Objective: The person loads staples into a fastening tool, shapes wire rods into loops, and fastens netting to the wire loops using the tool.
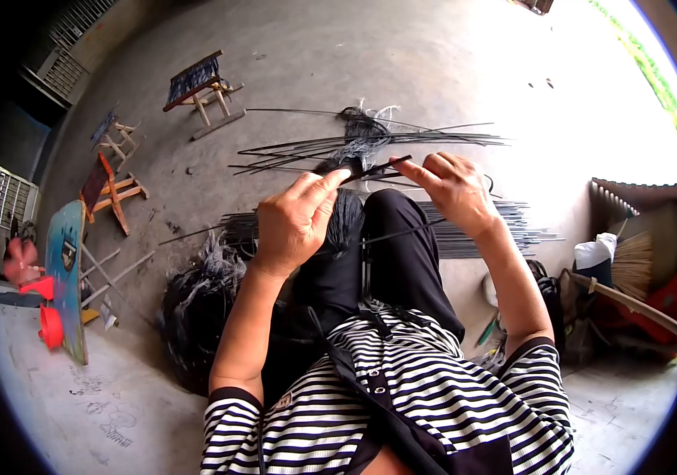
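One thin black strip (379, 168) is pinched by the left hand (292, 222) and right hand (459, 191); it seems light, springy, best held near its end.

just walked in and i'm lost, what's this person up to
The person's left hand pinches a thin dark strip above the knees, and the right hand has its fingertips at the other end. Past the knees, long dark rods lie loosely crossed, with a tuft of dark and pale fibres among them. More rods lie side by side near the right knee.
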`<state>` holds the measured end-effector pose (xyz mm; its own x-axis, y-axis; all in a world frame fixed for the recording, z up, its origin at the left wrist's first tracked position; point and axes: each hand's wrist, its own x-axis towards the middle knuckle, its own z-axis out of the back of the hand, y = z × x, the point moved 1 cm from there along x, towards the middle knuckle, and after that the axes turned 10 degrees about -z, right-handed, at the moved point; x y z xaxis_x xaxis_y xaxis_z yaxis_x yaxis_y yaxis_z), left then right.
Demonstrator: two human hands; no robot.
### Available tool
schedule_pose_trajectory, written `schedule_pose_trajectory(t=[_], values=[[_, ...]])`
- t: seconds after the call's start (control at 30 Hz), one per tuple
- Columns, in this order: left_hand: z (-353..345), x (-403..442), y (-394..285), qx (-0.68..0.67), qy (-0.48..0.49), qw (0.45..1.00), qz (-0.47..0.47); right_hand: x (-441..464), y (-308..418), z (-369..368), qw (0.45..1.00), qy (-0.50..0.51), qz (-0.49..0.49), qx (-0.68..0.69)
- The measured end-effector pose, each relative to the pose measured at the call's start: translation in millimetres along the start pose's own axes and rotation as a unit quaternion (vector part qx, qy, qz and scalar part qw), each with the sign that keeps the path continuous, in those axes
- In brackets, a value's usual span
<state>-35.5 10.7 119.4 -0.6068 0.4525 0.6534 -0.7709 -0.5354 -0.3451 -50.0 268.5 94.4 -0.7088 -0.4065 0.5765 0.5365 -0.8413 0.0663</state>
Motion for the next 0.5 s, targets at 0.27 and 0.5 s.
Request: schedule_pose_trajectory(t=[0.27, 0.5], values=[[-13, -3, 2, 0.0, -0.025, 1.0, -0.01, 9, 13, 7, 0.997, 0.023, -0.007, 0.076], [-12, -15, 17, -0.067, -0.028, 0.996, 0.053, 17, 16, 8, 0.977, -0.094, -0.063, 0.178]])
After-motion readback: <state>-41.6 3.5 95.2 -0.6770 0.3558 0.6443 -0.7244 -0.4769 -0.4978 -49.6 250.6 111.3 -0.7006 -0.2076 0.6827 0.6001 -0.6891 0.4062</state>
